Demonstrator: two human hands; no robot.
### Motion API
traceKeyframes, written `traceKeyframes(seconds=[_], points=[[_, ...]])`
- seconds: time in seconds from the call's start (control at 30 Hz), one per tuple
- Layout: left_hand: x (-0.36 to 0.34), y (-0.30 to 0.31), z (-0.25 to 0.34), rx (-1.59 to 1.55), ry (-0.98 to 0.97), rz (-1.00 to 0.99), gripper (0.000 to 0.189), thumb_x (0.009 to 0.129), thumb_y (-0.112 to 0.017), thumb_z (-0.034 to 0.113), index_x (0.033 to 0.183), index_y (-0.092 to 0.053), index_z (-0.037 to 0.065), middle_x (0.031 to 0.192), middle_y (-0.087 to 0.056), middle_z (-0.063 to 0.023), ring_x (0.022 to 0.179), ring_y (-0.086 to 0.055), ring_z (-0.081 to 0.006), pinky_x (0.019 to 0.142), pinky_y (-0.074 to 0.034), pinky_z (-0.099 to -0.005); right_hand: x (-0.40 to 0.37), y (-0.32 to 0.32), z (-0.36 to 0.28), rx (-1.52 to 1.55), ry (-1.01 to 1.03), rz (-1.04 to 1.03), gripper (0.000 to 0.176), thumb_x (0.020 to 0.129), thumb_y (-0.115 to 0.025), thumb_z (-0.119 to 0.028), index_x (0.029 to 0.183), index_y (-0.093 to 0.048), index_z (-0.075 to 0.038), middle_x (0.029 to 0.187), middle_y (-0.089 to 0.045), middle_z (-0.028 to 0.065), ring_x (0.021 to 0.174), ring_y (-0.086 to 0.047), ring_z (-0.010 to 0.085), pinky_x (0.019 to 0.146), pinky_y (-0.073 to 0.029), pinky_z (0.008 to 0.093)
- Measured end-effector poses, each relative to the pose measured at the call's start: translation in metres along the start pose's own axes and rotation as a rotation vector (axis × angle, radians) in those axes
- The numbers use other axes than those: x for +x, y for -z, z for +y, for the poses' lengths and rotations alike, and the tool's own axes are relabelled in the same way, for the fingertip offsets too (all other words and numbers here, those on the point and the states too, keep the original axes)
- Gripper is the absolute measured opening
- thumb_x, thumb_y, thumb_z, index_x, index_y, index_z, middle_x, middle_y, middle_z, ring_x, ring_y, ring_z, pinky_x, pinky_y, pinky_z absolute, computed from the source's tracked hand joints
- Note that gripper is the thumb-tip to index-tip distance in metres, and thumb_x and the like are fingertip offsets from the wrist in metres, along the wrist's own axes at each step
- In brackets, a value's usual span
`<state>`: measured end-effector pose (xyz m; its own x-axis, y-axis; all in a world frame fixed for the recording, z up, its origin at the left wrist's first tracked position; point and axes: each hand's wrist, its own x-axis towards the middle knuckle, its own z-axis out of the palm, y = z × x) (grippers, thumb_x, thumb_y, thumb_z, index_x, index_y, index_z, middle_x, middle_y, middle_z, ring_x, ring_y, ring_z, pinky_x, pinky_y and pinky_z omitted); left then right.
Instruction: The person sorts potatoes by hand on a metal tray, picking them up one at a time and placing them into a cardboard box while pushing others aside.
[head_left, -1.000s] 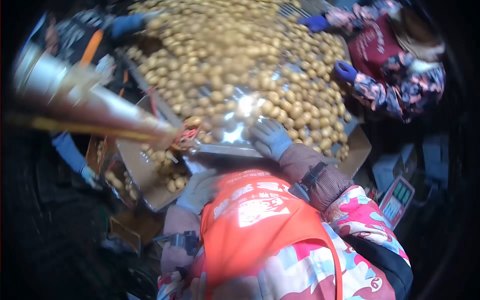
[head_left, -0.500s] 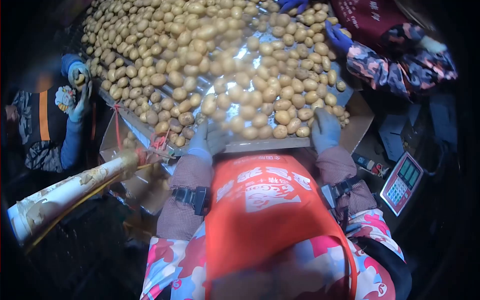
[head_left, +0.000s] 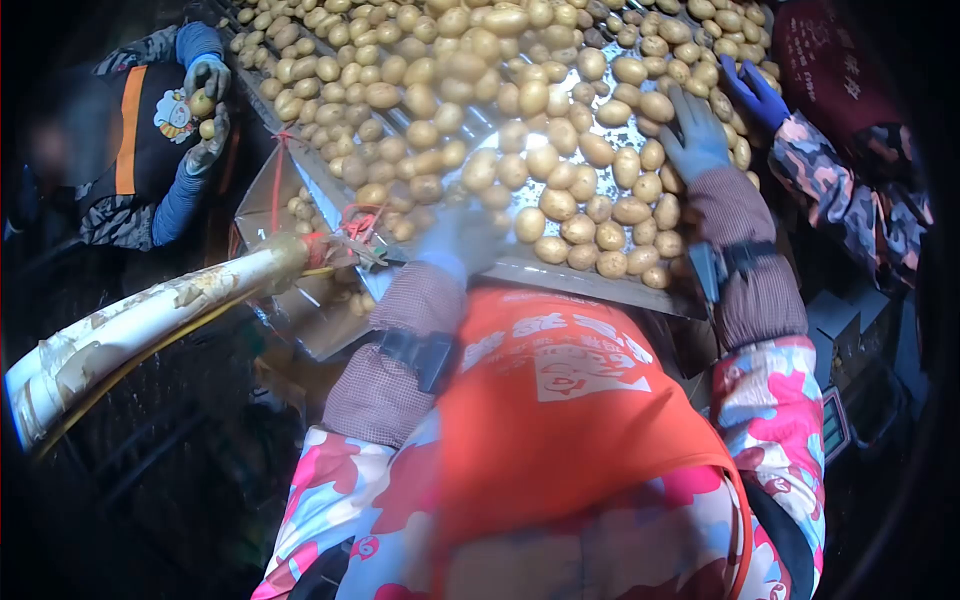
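Note:
A thick spread of potatoes (head_left: 596, 150) covers the metal sorting table (head_left: 600, 282) in front of me. My left hand (head_left: 455, 238), in a grey-blue glove, is over the table's near edge beside the potatoes. Motion blurs its fingers, so their grip does not show. Farther out on the right, my right hand (head_left: 694, 136) reaches over the potatoes with its gloved fingers stretched forward. It touches the potatoes at the right side of the pile and grips none that I can see.
At left, a co-worker's gloved hands (head_left: 206, 110) hold potatoes. Another person's purple-gloved hand (head_left: 755, 95) rests at the table's right side. A white pole (head_left: 160, 300) slants in from the left, near red string (head_left: 360, 222) and a cardboard box (head_left: 262, 205). A scale (head_left: 834, 425) shows at lower right.
My right hand has moved from the near edge forward onto the potatoes. My left hand has shifted along the near edge and is blurred. The camera view has turned and shifted.

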<state>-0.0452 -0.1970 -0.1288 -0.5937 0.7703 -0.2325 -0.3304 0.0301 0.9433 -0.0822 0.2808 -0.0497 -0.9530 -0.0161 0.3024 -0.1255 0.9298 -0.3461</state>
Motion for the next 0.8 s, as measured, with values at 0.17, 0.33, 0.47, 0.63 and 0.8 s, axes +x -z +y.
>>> traceKeyframes(seconds=[0.17, 0.33, 0.47, 0.63, 0.8], points=[[0.008, -0.009, -0.011, 0.126, 0.262, 0.247, 0.032, 0.094, -0.057, 0.027, 0.125, -0.062, 0.025, 0.132, -0.058, -0.0038, 0.131, -0.049, -0.0216, 0.106, -0.039, -0.0498, -0.08, 0.021, 0.004, -0.296, 0.058, -0.126, 0.056, 0.09, -0.062, -0.024, 0.143, -0.051, -0.011, 0.14, -0.052, 0.0174, 0.131, -0.046, 0.0407, 0.109, -0.034, 0.0521], [0.03, -0.059, 0.11, 0.903, -0.082, 0.736, 0.045, 0.096, -0.055, 0.038, 0.126, -0.058, 0.004, 0.125, -0.063, -0.0211, 0.104, -0.065, -0.0367, 0.091, -0.052, -0.0441, -0.098, 0.061, -0.07, -0.204, -0.135, -0.305, 0.046, 0.087, -0.064, -0.018, 0.132, -0.06, -0.009, 0.13, -0.059, 0.0154, 0.128, -0.048, 0.0403, 0.109, -0.033, 0.0545], [0.075, -0.046, 0.148, 1.022, 0.228, 0.531, 0.052, 0.088, -0.064, 0.035, 0.134, -0.055, 0.013, 0.127, -0.06, -0.0222, 0.112, -0.062, -0.0389, 0.099, -0.049, -0.0443, -0.048, 0.032, -0.161, 0.038, 0.097, -0.038, 0.032, 0.077, -0.067, -0.019, 0.107, -0.065, -0.007, 0.113, -0.061, 0.0185, 0.111, -0.055, 0.0403, 0.097, -0.041, 0.053], [0.109, -0.037, 0.195, 1.002, 0.652, 0.371, 0.058, 0.086, -0.067, 0.035, 0.14, -0.053, 0.02, 0.125, -0.061, -0.0213, 0.117, -0.06, -0.0407, 0.098, -0.05, -0.0465, -0.045, 0.004, -0.104, 0.024, 0.137, -0.199, 0.053, 0.084, -0.068, -0.028, 0.134, -0.059, -0.012, 0.146, -0.047, 0.0172, 0.135, -0.041, 0.0408, 0.111, -0.031, 0.054], [0.085, -0.012, 0.156, 0.947, 0.268, 0.448, 0.061, 0.088, -0.067, 0.038, 0.145, -0.05, 0.023, 0.129, -0.062, -0.0195, 0.118, -0.06, -0.0422, 0.095, -0.051, -0.0511, -0.015, 0.037, -0.075, -0.266, -0.192, -0.317, 0.048, 0.085, -0.069, -0.027, 0.13, -0.062, -0.014, 0.14, -0.052, 0.018, 0.131, -0.047, 0.0392, 0.109, -0.036, 0.0516]])
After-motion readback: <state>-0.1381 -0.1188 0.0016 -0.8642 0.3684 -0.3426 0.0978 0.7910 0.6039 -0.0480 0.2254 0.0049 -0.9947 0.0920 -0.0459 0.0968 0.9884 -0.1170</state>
